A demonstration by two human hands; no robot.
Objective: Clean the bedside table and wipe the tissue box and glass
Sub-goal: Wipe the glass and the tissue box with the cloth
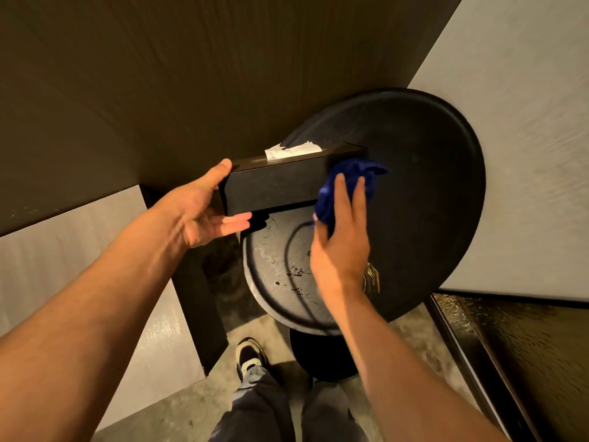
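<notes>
A black tissue box with a white tissue sticking out of its top is held up in the air over the left edge of the round black bedside table. My left hand grips the box's left end, thumb on top and fingers underneath. My right hand presses a crumpled blue cloth against the right part of the box's near side. No glass is in view.
A lower round shelf of the table, scuffed and marked, lies under the box. A dark wall panel stands behind, a bed edge at left, a dark glass panel at lower right. My legs and a shoe are on the floor below.
</notes>
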